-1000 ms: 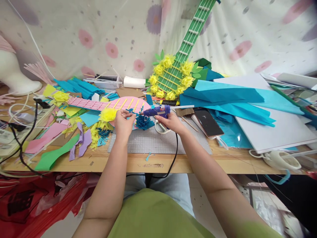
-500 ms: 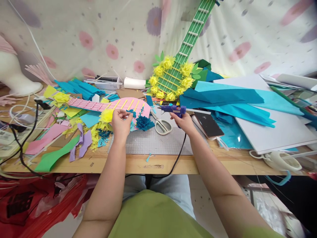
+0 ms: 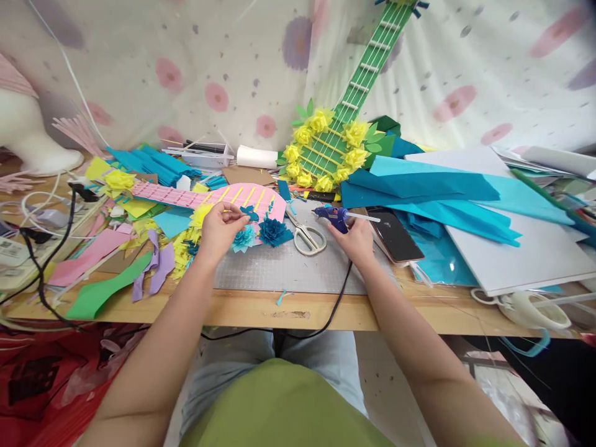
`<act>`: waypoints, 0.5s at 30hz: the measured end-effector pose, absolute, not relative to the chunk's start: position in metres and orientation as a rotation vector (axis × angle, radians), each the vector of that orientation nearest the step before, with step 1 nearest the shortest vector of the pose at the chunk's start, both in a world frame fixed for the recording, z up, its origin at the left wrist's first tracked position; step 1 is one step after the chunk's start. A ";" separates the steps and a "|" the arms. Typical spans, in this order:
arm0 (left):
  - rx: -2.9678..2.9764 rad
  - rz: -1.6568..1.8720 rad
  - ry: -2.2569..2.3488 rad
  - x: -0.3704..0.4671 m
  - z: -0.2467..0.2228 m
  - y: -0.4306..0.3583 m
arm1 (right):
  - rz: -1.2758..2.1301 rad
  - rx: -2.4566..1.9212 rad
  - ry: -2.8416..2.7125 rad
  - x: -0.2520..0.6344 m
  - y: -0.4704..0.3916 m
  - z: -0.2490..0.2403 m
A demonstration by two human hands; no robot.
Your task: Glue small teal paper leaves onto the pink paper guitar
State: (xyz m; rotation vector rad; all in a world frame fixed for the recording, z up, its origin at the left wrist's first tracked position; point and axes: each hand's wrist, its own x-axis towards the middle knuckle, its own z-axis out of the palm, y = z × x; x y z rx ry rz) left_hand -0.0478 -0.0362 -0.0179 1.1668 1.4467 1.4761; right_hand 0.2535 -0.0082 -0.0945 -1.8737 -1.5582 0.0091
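My left hand (image 3: 220, 228) pinches a small dark blue paper piece (image 3: 250, 213) over the body of a pink paper guitar (image 3: 274, 202). Below its fingertips are a light blue paper flower (image 3: 243, 238) and a dark blue one (image 3: 273, 231); a yellow flower (image 3: 200, 216) is partly behind the hand. My right hand (image 3: 354, 239) grips a blue glue gun (image 3: 332, 216), its nozzle pointing left and a glue stick out of its back. Scissors (image 3: 310, 241) lie on the grey cutting mat (image 3: 274, 274) between my hands.
Behind stands a green paper guitar (image 3: 326, 152) with yellow flowers. Blue paper (image 3: 428, 186), a phone (image 3: 398, 236) and white board (image 3: 526, 248) lie right. Coloured scraps, a green strip (image 3: 109, 288) and black cables (image 3: 46, 261) cover the left. The gun's cord hangs over the table edge.
My left hand has shifted slightly left, showing more of the light blue flower. The glue gun has moved a little right and down, away from the blue piece. The whole view has shifted slightly.
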 end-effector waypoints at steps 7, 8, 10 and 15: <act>1.244 1.272 1.472 -0.060 0.004 -0.030 | 0.287 -1.564 -1.951 0.200 -0.040 -0.059; 1.254 1.260 1.467 -0.060 0.007 -0.029 | 0.289 -1.416 -2.006 0.186 -0.036 -0.053; 1.275 1.262 1.458 -0.062 0.009 -0.027 | 0.332 -1.123 -2.142 0.159 -0.026 -0.045; 1.253 1.292 1.465 -0.071 0.003 -0.024 | 0.338 -0.840 -2.409 0.116 -0.003 -0.051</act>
